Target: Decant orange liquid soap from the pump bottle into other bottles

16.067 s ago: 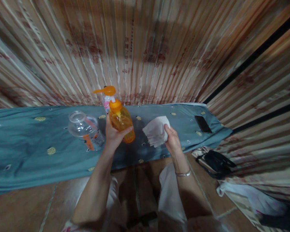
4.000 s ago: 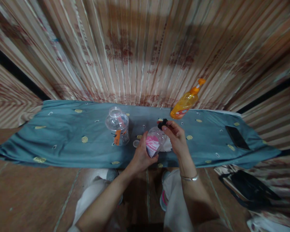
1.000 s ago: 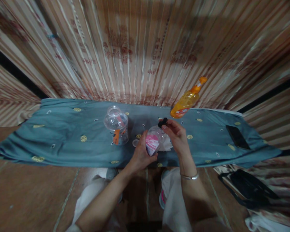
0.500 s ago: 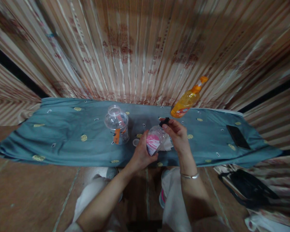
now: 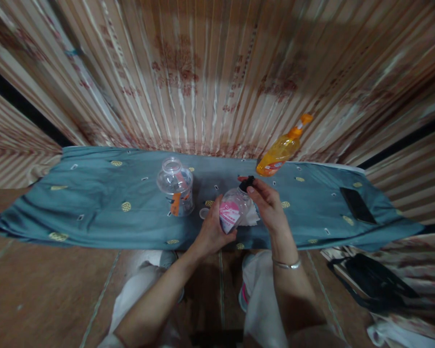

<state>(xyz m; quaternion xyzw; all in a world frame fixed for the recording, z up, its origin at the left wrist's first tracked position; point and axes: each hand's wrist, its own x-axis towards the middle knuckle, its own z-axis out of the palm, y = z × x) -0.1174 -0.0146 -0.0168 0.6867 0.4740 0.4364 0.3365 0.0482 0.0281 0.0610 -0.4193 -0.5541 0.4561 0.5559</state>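
Left hand (image 5: 213, 228) wraps the pink-labelled clear bottle (image 5: 229, 215) over the teal cloth (image 5: 97, 203), its long axis slanting far-right to the black cap (image 5: 245, 184) pinched at its neck by the right hand (image 5: 270, 204).

They wear loose, off-white trousers (image 5: 259, 299). The left sleeve (image 5: 110, 341), also pale, ends near the elbow (image 5: 128, 332). A slim silver bracelet (image 5: 287, 265) circles the right wrist (image 5: 284, 252). The right shoe (image 5: 243, 299) is pale blue-grey with vivid pink; the left shoe (image 5: 167, 259), greyish, shows only partly. The left hand (image 5: 213, 226) and right hand (image 5: 271, 205) are bare.
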